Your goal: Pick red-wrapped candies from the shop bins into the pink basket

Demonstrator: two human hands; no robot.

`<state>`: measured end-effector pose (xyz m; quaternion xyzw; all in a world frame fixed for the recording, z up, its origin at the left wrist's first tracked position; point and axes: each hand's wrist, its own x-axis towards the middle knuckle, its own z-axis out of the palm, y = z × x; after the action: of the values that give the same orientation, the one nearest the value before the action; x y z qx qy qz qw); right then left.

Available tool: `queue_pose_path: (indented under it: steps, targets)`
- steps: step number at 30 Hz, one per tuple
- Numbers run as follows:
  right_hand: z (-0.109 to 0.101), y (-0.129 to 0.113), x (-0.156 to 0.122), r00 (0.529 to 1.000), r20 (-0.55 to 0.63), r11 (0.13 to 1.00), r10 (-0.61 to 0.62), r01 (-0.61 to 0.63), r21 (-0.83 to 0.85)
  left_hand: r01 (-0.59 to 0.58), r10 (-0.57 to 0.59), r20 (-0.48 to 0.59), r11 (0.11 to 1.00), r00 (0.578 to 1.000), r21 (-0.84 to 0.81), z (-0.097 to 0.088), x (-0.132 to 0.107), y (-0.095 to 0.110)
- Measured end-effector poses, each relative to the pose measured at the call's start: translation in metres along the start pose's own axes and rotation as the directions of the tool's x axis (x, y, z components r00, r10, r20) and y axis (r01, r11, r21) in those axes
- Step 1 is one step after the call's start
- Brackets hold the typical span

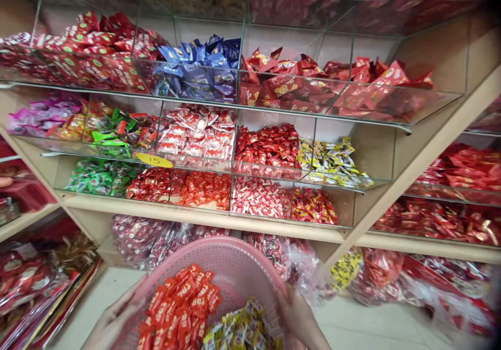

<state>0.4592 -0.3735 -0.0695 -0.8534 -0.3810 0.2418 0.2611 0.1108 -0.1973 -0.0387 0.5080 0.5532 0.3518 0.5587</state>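
Note:
A round pink plastic basket (230,251) with a perforated wall is held low in front of me. My left hand (113,316) grips its left side, and my right hand (293,308) has hold of the rim on the right. Inside the basket, orange-red wrapped candies (182,308) are heaped on the left. Yellow and white wrapped candies (242,329) lie at the lower right, cut off by the bottom of the picture. Part of the basket's bare floor shows behind them. The fingers on the outer wall are partly hidden and slightly blurred.
Ahead stands a wooden shelf (258,224) with clear candy bins in tiers. Blue packets (199,68), orange-red candies (205,189) and yellow-white candies (332,159) fill some. A yellow tag (154,160) reads 15. Bagged candies (152,240) lie beneath, above the tiled floor (352,321).

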Motion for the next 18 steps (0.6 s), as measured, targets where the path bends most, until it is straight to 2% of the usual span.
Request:
queue_pose_path:
  steps: [2,3,5,8,10,13,16,18]
  targets:
    - [0.002,0.0,0.0,1.0,0.001,1.0,-0.015,0.015,-0.008,-0.031,0.031,-0.008,0.998,0.999,0.047,0.002,0.001,0.006]
    - [0.003,0.0,-0.001,1.0,0.0,1.0,-0.017,0.017,-0.01,-0.045,0.043,0.022,0.996,0.999,0.083,0.002,0.003,0.01]
    - [0.004,-0.001,-0.002,1.0,-0.002,1.0,-0.016,0.016,-0.018,-0.087,0.064,0.124,0.977,0.99,0.194,0.001,0.008,0.023]
    - [0.002,-0.005,-0.007,1.0,-0.012,0.999,0.003,-0.003,-0.041,-0.176,0.061,0.296,0.909,0.953,0.378,0.008,0.025,0.042]
    - [-0.001,-0.01,-0.012,1.0,-0.012,0.998,0.014,-0.015,-0.055,-0.267,0.09,0.348,0.823,0.933,0.502,0.022,0.042,0.051]
    - [-0.007,-0.017,-0.022,1.0,-0.002,0.999,-0.014,0.014,-0.036,-0.371,0.132,0.401,0.702,0.907,0.608,0.052,0.064,0.063]
    - [-0.011,-0.024,-0.032,0.999,-0.014,0.999,-0.05,0.05,-0.003,-0.385,0.113,0.406,0.615,0.907,0.688,0.077,0.073,0.073]
    - [-0.012,-0.028,-0.035,0.998,-0.03,0.998,-0.055,0.055,0.012,-0.417,0.128,0.431,0.593,0.893,0.689,0.083,0.073,0.076]
